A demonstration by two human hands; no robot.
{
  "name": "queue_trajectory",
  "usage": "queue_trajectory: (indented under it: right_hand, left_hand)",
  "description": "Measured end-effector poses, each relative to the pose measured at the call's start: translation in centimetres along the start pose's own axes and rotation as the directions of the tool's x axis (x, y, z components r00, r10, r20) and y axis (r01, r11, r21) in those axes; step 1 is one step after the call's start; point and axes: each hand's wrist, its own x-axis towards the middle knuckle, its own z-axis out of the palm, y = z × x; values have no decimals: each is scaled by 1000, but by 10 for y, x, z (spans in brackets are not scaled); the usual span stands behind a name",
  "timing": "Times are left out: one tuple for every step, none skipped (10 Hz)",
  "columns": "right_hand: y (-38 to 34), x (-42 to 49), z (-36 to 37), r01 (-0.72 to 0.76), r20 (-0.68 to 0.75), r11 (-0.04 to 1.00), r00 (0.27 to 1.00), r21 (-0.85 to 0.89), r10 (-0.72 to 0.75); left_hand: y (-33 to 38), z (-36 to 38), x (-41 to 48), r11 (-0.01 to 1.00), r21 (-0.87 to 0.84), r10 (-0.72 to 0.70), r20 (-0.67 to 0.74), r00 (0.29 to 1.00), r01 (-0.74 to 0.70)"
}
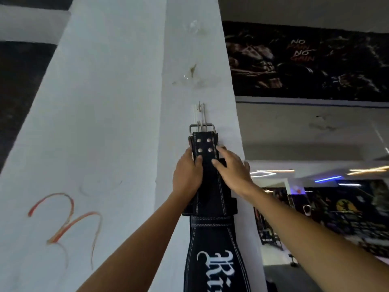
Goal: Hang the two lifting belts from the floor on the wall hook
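A black lifting belt (212, 232) with white stitching and white lettering hangs down the white pillar. Its metal buckle (202, 129) sits just below a small metal wall hook (200, 111), with the prongs reaching up to the hook. A second dark belt (232, 205) shows behind the first, mostly hidden. My left hand (186, 173) grips the belt's left edge below the four rivets. My right hand (232, 168) rests on the belt's right edge with its fingers spread, thumb across the front.
The white pillar (117, 123) fills the left and centre, with a red scrawl (67, 220) low on its left face. To the right hangs a dark poster (305, 60), with a gym room and equipment (326, 218) below it.
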Motion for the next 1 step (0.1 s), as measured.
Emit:
queue_trajectory:
  right_hand:
    - [-8,-37,-15,35,43,999,999,-15,-34]
  left_hand:
    - [16,-20,-40,994,80,79,16,997,-80]
